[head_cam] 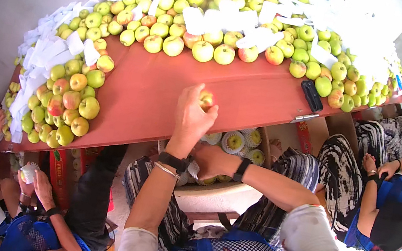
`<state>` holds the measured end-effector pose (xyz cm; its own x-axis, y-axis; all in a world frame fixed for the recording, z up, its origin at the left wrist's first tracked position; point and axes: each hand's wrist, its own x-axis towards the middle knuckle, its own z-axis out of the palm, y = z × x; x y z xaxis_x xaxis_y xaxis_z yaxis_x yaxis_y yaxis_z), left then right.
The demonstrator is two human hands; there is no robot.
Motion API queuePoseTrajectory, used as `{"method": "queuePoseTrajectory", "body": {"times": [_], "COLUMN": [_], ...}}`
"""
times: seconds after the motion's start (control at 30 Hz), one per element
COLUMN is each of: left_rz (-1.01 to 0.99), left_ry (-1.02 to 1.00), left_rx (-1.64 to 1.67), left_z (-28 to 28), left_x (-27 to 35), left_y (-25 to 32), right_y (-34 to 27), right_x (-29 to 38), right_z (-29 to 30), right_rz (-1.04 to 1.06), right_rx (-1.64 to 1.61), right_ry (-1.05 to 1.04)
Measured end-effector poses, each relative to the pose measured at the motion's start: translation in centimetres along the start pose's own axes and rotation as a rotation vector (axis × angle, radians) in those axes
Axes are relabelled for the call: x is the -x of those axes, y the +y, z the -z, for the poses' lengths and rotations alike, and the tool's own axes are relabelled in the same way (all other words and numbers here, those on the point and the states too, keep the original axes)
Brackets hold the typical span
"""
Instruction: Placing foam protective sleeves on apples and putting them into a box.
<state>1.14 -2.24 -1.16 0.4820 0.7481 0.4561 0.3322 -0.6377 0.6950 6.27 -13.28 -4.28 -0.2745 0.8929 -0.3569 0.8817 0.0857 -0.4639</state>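
Observation:
My left hand (196, 113) is over the red tabletop (145, 75), its thumb and fingers closed around a red and yellow apple (206, 100). Lower down, my right hand (214, 163) reaches behind my left wrist, above an open carton (222, 186) below the table edge. Its fingers curl down, with a white foam net (193, 169) at their tips; whether they grip it is hidden. Inside the carton lie several apples in white foam nets (233, 142). Across the table, a long heap of loose green and red apples (202, 50) faces me.
White foam nets (57, 47) lie over the apple heap. To the right rest a black object (311, 96) and a metal hinge or latch (305, 118). A co-worker at left handles a netted apple (29, 172); other people (392, 207) sit at right. A red printed carton (57, 173) stands under the table.

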Motion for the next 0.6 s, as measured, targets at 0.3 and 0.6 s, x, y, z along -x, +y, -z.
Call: {"method": "queuePoseTrajectory", "body": {"times": [0.3,0.6], "left_rz": [0.403,0.388], "left_ry": [0.379,0.063], "left_rx": [0.037,-0.134], "left_z": [3.6,5.9], "left_x": [-5.5,-9.9], "left_y": [-7.2,-9.2], "right_y": [-1.4,-1.1], "right_x": [6.8,8.3], "right_z": [5.2,5.7], "right_rz": [0.131,0.188], "right_rx": [-0.4,-0.419], "right_ry": [0.175,0.221]}}
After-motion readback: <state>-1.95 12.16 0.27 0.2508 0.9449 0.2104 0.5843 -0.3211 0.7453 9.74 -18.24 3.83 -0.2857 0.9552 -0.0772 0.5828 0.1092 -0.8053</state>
